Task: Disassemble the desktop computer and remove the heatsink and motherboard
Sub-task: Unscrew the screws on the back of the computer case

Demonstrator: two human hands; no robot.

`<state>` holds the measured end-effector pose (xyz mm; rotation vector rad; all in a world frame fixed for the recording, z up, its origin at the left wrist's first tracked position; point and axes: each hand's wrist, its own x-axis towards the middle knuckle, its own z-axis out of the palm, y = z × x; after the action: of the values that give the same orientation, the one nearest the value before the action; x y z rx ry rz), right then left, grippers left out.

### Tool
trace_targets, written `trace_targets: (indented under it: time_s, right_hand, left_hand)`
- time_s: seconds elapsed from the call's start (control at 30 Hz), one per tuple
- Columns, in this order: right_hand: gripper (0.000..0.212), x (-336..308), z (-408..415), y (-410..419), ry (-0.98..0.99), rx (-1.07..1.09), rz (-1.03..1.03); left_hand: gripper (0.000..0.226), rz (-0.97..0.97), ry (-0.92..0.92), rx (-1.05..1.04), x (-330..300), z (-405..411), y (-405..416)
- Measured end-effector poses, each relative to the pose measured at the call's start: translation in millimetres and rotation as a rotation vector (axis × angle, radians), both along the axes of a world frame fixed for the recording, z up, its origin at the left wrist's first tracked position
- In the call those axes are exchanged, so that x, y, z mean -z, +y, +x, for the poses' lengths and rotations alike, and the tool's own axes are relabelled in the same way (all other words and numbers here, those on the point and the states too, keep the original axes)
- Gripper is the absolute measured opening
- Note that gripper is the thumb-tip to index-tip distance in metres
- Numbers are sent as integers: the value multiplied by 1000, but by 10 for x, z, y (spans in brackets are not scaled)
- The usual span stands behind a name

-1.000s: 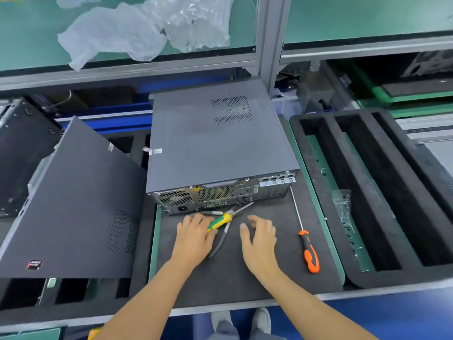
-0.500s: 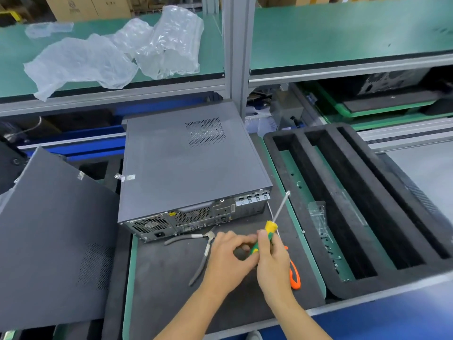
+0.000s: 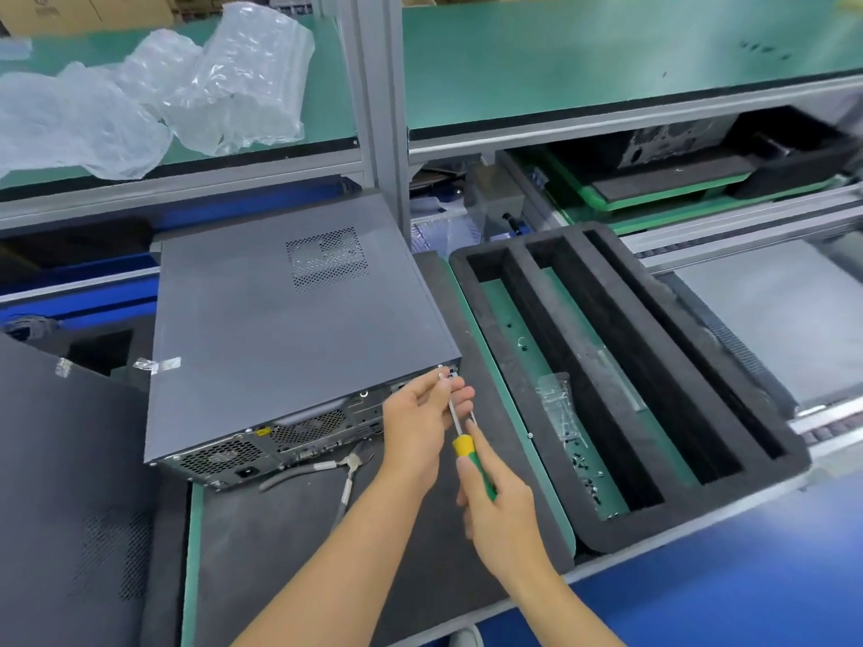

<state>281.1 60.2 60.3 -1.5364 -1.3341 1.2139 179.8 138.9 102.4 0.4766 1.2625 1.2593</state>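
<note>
The grey sheet-metal desktop computer case point(image 3: 299, 329) lies flat on the dark foam work mat point(image 3: 397, 553), rear panel facing me, side cover not yet off. I have my right hand point(image 3: 502, 520) wrapped around the green-and-yellow handle of the slim steel-shaft screwdriver point(image 3: 469, 452), fingers closed firmly on it. My left hand point(image 3: 415, 424) sits at the upper right corner of the rear panel, fingertips point(image 3: 446, 382) pinched lightly around the shaft near its tip, steering it to the corner screw. Whether the tip is already seated in the screw head I cannot tell — the fingers cover it.

Procedure for this step, as I judge it:

1. Keep the shaft in line with the screw axis. It currently runs at a slant from handle to corner, so I would raise or swing the handle until it meets the panel squarely.
2. Press inward before turning; a shallow bite will likely cam out and round the head.
3. Hold the left-hand pinch loose — it guides only, and should catch the screw as it backs out.
4. Put the freed screw with the small fasteners in the green-floored slot of the black foam tray point(image 3: 621, 537) on the right.

The grey-handled pliers point(image 3: 345, 466) lie on the mat just below the rear panel, clear of the working corner.
</note>
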Motion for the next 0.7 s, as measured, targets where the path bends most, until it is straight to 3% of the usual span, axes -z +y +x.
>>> trace_targets:
  time_s: [0.47, 0.7]
  right_hand:
    - [36, -75, 35, 112, 133, 15, -102]
    - [39, -228, 66, 93, -92, 11, -70]
  left_hand:
    - [11, -57, -76, -23, 64, -28, 114]
    - [13, -63, -111, -38, 42, -20, 114]
